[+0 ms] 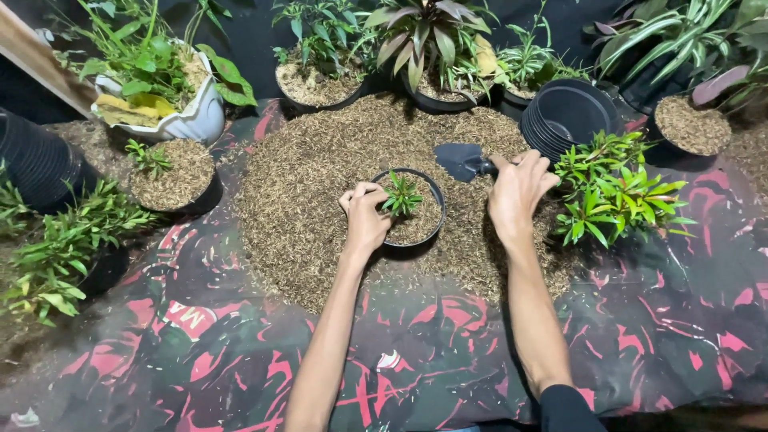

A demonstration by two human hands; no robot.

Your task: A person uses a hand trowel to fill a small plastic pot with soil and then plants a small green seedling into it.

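Altogether two hands, left and right, one pot, one trowel.

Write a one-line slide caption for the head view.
Left hand steadies a seedling in a small black pot; right hand holds a trowel over the potting mix.

I log a white pot with leafy growth at upper left, and just below it a black pot filled with husk and one small sprout. A stack of black pots lies on its side at the left edge, with loose seedlings below it. Three planted pots line the top centre. A second stack of empty pots sits at upper right, a bundle of seedlings just below it. A husk-filled pot stands at far right. A red-patterned dark sheet covers the ground.
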